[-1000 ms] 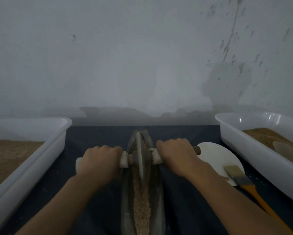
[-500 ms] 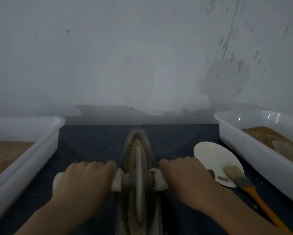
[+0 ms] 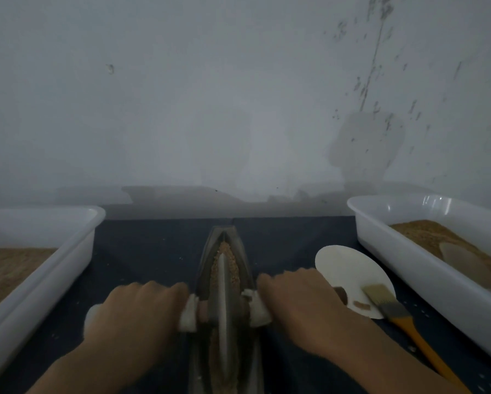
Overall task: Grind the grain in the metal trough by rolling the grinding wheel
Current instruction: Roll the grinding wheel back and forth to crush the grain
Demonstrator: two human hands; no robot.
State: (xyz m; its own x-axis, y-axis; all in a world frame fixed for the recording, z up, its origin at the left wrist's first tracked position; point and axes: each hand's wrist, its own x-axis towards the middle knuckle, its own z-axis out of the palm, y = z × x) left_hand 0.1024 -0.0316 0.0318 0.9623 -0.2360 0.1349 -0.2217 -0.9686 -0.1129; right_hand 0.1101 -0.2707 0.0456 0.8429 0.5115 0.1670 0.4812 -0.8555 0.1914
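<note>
Two hands mid-grind, wheel (image 3: 223, 297) standing in the trough (image 3: 224, 280).
Left hand (image 3: 133, 314) and right hand (image 3: 298, 302) curl fingers round the axle; whole grain (image 3: 224, 251) remains ahead, so grinding looks unfinished.

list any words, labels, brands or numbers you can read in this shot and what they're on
None: no readable text anywhere in the head view.
Wall: only dark scuffs and a patch, no writing.
Left tub and right tub: plain white, no label seen.
Brush, disc, trough and wheel: no markings visible; the picture is dim and soft, so fine print could be missed.
</note>
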